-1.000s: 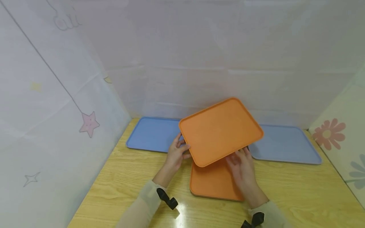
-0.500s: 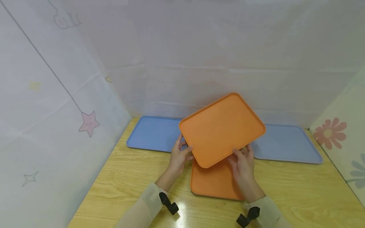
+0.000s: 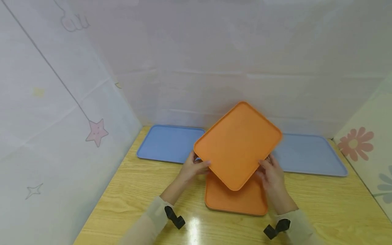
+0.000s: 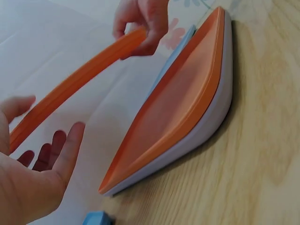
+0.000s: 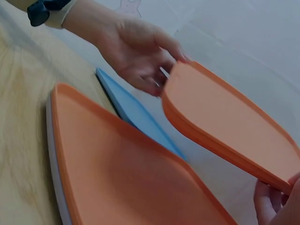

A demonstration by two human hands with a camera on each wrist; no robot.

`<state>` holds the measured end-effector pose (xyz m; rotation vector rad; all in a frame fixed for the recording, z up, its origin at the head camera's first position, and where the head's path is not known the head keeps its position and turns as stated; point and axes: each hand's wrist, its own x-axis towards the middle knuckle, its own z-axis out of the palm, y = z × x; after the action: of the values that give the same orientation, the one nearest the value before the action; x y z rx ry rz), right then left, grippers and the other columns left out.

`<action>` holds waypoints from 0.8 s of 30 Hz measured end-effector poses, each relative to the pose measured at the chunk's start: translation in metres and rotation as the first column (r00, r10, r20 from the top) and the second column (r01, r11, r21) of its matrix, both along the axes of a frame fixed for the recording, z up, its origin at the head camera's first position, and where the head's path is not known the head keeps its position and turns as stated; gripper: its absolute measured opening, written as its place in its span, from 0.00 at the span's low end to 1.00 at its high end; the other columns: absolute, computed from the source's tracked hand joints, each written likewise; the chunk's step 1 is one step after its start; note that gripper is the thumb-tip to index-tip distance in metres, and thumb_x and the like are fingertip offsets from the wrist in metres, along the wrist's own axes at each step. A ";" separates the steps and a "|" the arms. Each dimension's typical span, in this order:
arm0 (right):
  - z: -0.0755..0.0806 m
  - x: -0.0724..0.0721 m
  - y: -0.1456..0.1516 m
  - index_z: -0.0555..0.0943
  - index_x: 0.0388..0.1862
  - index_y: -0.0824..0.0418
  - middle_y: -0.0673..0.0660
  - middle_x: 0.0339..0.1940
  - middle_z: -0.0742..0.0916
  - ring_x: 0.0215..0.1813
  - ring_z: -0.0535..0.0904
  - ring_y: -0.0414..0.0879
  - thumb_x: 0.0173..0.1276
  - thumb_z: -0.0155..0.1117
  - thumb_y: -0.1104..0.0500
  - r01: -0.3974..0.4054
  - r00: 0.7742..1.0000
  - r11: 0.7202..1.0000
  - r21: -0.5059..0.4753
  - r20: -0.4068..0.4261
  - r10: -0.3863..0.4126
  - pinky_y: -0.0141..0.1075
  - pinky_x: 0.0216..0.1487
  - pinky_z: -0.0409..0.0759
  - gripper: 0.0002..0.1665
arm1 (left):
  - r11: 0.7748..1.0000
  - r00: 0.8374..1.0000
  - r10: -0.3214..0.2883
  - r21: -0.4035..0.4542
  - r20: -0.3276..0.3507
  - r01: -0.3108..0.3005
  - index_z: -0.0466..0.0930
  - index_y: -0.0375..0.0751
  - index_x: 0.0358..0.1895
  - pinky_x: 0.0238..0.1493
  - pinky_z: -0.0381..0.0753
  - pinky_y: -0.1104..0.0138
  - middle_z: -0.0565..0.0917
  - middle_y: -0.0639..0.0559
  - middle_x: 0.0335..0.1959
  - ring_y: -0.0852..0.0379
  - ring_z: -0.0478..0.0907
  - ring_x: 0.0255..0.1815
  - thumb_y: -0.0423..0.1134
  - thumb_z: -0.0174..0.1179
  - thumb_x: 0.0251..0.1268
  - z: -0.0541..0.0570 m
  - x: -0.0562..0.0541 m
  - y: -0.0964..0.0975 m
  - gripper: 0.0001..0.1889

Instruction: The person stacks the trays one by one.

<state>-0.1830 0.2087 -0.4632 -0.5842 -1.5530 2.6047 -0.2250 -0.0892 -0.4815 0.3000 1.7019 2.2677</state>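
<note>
An orange tray (image 3: 239, 143) is held up in the air, turned so one corner points toward the person. My left hand (image 3: 193, 167) pinches its left edge, thumb on the upper face and fingers beneath. At the opposite side, my right hand (image 3: 272, 177) grips the lower right edge with its thumb over the rim. Below lies a second orange tray (image 3: 239, 200), partly hidden by the raised one. In the left wrist view, this lower orange tray (image 4: 173, 112) sits on top of a whitish tray (image 4: 206, 126), their edges lined up.
Two blue trays lie at the back of the wooden table (image 3: 122, 197): a brighter blue tray (image 3: 169, 143) at left and a paler blue tray (image 3: 312, 154) at right. A pale cloth wall (image 3: 196, 61) stands behind them, with printed side walls on both sides.
The raised orange tray has turned counter-clockwise, its near corner swinging right and toward the person. My right hand has shifted right along with its edge. The trays on the table have stayed put.
</note>
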 end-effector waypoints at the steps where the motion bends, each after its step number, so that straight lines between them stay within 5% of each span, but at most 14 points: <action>1: 0.001 0.001 0.005 0.52 0.84 0.45 0.41 0.49 0.82 0.39 0.81 0.37 0.77 0.54 0.69 -0.042 0.999 0.999 0.002 0.002 0.042 0.30 0.33 0.82 0.43 | 1.000 1.000 -0.021 -0.003 0.002 0.021 0.57 0.47 0.76 0.54 0.80 0.36 0.72 0.40 0.62 0.48 0.83 0.50 0.35 0.67 0.66 0.001 -0.001 -0.004 0.39; 6: 0.002 0.001 0.027 0.46 0.85 0.49 0.42 0.43 0.83 0.41 0.85 0.39 0.77 0.55 0.67 -0.228 0.974 0.974 0.019 -0.001 0.228 0.30 0.38 0.85 0.46 | 0.991 0.996 -0.085 -0.101 0.005 0.085 0.59 0.42 0.76 0.48 0.86 0.47 0.70 0.39 0.65 0.51 0.80 0.51 0.44 0.58 0.72 0.006 -0.010 -0.022 0.33; 12: -0.001 0.002 0.047 0.38 0.84 0.59 0.40 0.47 0.85 0.44 0.85 0.40 0.77 0.52 0.70 -0.385 0.920 0.919 0.085 -0.042 0.389 0.35 0.45 0.86 0.48 | 0.952 0.987 -0.153 -0.259 0.058 0.163 0.66 0.42 0.73 0.42 0.86 0.60 0.76 0.41 0.62 0.49 0.79 0.52 0.50 0.58 0.73 0.009 -0.020 -0.028 0.30; 20: -0.001 0.004 0.057 0.38 0.84 0.62 0.48 0.49 0.81 0.45 0.85 0.42 0.77 0.55 0.67 -0.528 0.840 0.822 0.215 -0.008 0.542 0.39 0.48 0.87 0.48 | 0.950 0.983 -0.159 -0.254 0.095 0.179 0.61 0.41 0.76 0.40 0.88 0.55 0.75 0.41 0.59 0.47 0.79 0.54 0.40 0.57 0.73 0.006 -0.025 -0.021 0.31; 24: -0.002 0.003 0.060 0.35 0.84 0.62 0.49 0.51 0.80 0.47 0.85 0.42 0.77 0.55 0.66 -0.565 0.818 0.796 0.218 0.022 0.575 0.40 0.48 0.87 0.50 | 0.947 0.983 -0.165 -0.264 0.078 0.180 0.59 0.39 0.76 0.34 0.86 0.58 0.75 0.43 0.54 0.51 0.78 0.49 0.34 0.59 0.69 0.002 -0.024 -0.018 0.34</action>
<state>-0.1796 0.2689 -0.4648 -0.0216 -2.2495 2.7298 -0.2487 -0.1073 -0.4795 0.3090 1.8505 1.8753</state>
